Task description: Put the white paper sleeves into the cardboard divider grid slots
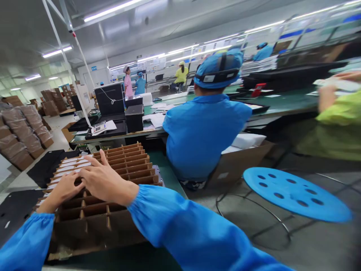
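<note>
A brown cardboard divider box (97, 229) with rows of narrow slots lies in front of me. White flat pieces (66, 164) stand in the slots along its left side. Over these slots my left hand (62, 190) has its fingers bent and pressed together. Its fingertips meet those of my right hand (105, 182), which reaches in from the right. The right thumb and forefinger are pinched close, while another finger sticks up. Whatever lies between the fingertips is hidden. Slots on the right side of the box show bare cardboard walls.
A co-worker in blue (203, 131) sits just beyond the box, at a green workbench (293, 101). A blue stool (296, 194) stands at right. On the bench are a calculator (98, 128) and a black box (134, 117). Black sheets (18, 210) lie at left.
</note>
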{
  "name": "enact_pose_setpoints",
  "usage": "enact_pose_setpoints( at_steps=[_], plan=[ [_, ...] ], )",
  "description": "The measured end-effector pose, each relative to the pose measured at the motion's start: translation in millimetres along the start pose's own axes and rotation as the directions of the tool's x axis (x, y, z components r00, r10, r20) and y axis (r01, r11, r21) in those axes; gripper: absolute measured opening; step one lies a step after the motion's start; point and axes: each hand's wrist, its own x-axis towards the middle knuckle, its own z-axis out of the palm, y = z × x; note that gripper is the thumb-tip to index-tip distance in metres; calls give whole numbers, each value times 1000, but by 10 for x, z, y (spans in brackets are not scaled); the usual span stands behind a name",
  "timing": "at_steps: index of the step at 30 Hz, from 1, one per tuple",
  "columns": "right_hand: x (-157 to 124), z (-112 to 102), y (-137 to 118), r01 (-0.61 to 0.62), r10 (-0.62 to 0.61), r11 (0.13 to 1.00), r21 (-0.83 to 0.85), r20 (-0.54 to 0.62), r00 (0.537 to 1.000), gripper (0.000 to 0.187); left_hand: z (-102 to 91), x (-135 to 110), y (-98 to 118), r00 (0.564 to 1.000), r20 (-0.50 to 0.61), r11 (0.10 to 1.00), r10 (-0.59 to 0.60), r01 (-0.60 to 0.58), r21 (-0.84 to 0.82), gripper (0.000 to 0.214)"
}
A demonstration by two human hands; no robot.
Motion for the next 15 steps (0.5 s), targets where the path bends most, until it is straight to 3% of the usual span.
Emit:
enact_pose_setpoints(
  at_steps=[2,4,5,7,9,11,14,15],
  plan=[
    [-383,-500,-112,-18,29,997,80,-128,991,23,-11,-8,36,1000,-8,1000,-18,18,6,50],
    [-852,-888,-109,-134,179,975,178,-267,947,24,-39,-29,86,999,-22,999,-45,45,-15,54],
    [-1109,-1008,-52,-221,293,946,236,-338,894,23,-56,-41,112,998,-36,998,-57,56,-31,55],
    [-1646,-1073,166,-372,506,858,355,-456,732,21,-90,-56,159,995,-66,995,-73,68,-70,56],
    [-2198,-912,483,-508,699,715,480,-480,529,21,-116,-44,195,994,-84,993,-73,65,-97,56],
    [-2749,-574,829,-622,852,523,583,-386,354,25,-134,1,215,993,-76,991,-92,84,-103,55],
    [-3509,121,1265,-702,954,299,647,-226,197,29,-160,100,230,991,-30,990,-133,132,-58,52],
    [-3718,368,1370,-713,971,239,659,-175,164,27,-174,128,240,990,-12,989,-142,142,-33,53]
  ],
)
